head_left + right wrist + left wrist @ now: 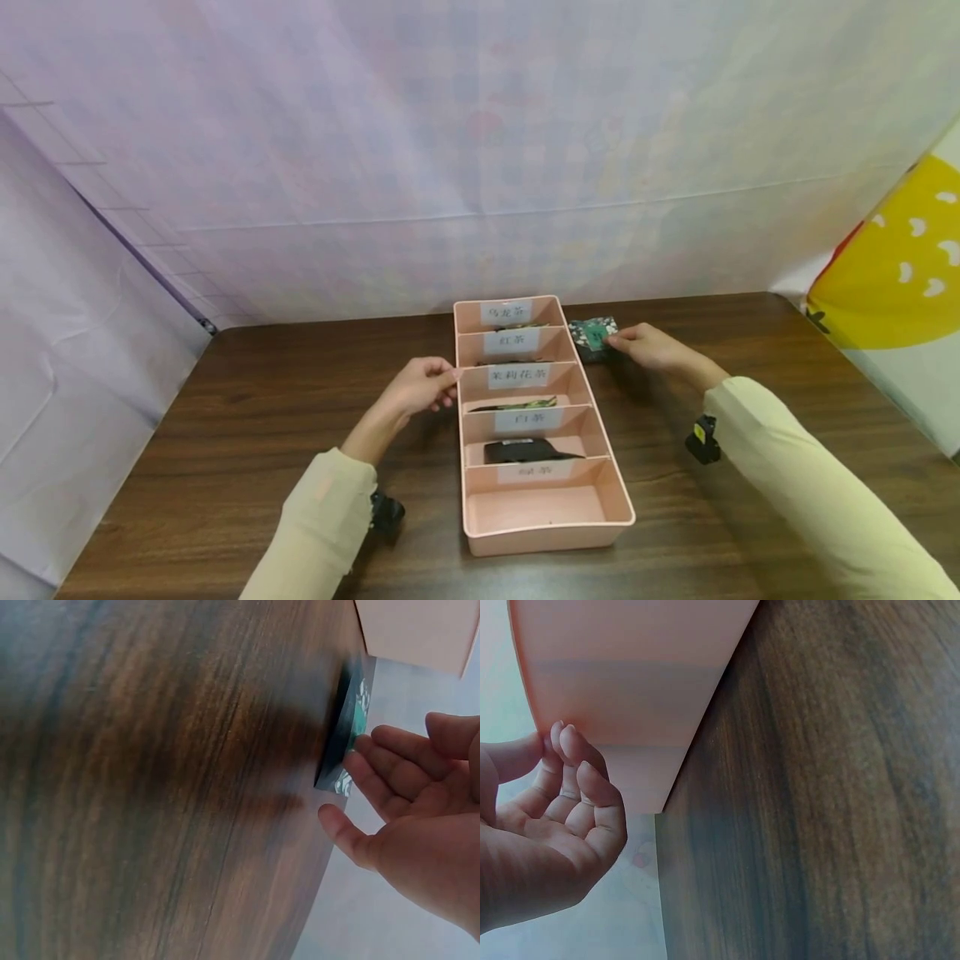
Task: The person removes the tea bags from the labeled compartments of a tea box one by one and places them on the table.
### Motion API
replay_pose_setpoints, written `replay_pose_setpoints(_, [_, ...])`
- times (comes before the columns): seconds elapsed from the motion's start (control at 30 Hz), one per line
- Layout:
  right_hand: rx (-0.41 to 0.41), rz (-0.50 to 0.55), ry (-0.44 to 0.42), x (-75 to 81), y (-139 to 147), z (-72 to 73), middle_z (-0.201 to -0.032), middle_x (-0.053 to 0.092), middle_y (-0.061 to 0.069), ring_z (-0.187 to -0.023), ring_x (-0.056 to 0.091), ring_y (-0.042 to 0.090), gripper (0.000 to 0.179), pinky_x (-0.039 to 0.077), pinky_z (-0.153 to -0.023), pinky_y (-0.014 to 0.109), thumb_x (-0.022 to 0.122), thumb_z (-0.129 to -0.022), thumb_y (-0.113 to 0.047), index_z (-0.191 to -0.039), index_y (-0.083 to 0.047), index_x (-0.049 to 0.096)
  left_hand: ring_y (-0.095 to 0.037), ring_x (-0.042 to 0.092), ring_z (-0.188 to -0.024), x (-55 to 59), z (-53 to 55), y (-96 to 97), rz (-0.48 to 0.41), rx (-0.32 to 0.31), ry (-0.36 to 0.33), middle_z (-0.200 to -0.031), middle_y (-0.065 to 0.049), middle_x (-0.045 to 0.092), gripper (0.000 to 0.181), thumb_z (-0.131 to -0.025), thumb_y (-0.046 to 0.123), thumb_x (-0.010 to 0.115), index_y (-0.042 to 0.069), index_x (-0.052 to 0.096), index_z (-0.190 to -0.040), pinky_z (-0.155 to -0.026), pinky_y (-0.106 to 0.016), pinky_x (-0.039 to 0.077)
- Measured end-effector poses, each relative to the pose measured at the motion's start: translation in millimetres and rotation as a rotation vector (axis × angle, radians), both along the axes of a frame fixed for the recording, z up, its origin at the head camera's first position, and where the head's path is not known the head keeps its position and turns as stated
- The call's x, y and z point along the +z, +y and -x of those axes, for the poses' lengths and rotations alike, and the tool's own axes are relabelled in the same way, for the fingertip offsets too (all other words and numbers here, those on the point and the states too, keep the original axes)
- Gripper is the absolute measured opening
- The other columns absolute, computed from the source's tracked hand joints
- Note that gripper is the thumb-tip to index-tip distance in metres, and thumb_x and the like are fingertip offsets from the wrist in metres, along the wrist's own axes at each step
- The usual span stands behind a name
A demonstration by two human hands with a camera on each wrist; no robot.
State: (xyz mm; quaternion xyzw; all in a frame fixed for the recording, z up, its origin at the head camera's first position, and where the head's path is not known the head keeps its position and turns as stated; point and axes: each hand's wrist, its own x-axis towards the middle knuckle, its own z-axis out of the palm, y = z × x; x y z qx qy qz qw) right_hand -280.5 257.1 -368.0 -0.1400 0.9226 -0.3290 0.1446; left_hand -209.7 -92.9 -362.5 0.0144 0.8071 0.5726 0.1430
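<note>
A long pink divided box [551, 542] stands on the table, with white paper labels in Chinese on its compartment walls. At its left side, my left hand [420, 387] pinches the rim between thumb and forefinger, the other fingers loosely curled beside the outer wall [630, 705]. To the right of the box's far end lies a tea packet [595, 333], dark with a white floral pattern and a green label. My right hand [651, 346] touches the packet's near right side with its fingertips. In the right wrist view, its fingers [397, 761] are mostly straight over the packet [341, 742].
Inside the box are a black packet [525, 451] behind the front divider and a green-patterned packet [525, 403] farther back. Darker packet edges show in the two farthest compartments. A pale curtain [375, 167] hangs behind the brown wooden table [247, 417].
</note>
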Motion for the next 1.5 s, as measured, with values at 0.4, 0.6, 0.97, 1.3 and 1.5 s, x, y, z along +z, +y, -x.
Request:
replay_pose_setpoints(0.4, [-0.003,-0.021,0.003,0.9,-4.5,4.5,-0.103,0.057,0.021,-0.092,0.049,0.026,0.038,0.04,-0.079,0.038,0.039,-0.099,-0.019,-0.111,0.012,0.056,-0.011,0.051,-0.055,-0.3,0.6,1.0,-0.047,-0.005,-0.014,-0.066,-0.004,0.053,0.016,-0.093,0.01,0.052,-0.003,0.054,-0.083,-0.051,-0.021,0.044])
replay_pose_setpoints(0.6, [-0.006,-0.038,0.008,0.7,-5.1,3.8,-0.111,0.055,0.025,-0.097,0.048,0.029,0.041,0.04,-0.082,0.04,0.039,-0.099,-0.021,-0.118,0.013,0.052,-0.011,0.051,-0.055,-0.8,0.5,0.7,-0.064,-0.003,-0.025,-0.066,-0.004,0.053,0.016,-0.093,0.01,0.052,-0.003,0.054,-0.084,-0.052,-0.022,0.045])
replay_pose_setpoints(0.97, [-0.013,-0.028,0.002,1.3,-6.6,3.0,-0.107,0.055,0.022,-0.087,0.048,0.026,0.042,0.039,-0.073,0.033,0.041,-0.099,-0.023,-0.119,0.012,0.051,-0.012,0.051,-0.055,-2.5,1.0,1.0,-0.077,0.001,-0.026,-0.067,-0.005,0.052,0.016,-0.093,0.009,0.052,-0.004,0.054,-0.084,-0.052,-0.022,0.046])
replay_pose_setpoints(1.3, [-0.029,-0.013,-0.023,16.2,-3.7,-2.4,-0.105,0.056,0.023,-0.089,0.052,0.029,0.047,0.045,-0.072,0.038,0.04,-0.098,-0.031,-0.119,0.01,0.051,-0.011,0.051,-0.054,-0.8,0.0,2.0,-0.084,0.006,-0.024,-0.066,-0.004,0.052,0.017,-0.094,0.008,0.051,-0.004,0.054,-0.083,-0.051,-0.021,0.046])
replay_pose_setpoints(1.5, [0.023,-0.037,0.059,36.0,-4.8,-14.7,-0.113,0.054,0.028,-0.106,0.049,0.041,0.048,0.042,-0.086,0.051,0.041,-0.098,-0.031,-0.122,0.01,0.05,-0.011,0.051,-0.054,-0.5,-0.3,2.2,-0.072,0.006,-0.017,-0.066,-0.004,0.052,0.017,-0.094,0.009,0.051,-0.004,0.054,-0.083,-0.051,-0.021,0.045])
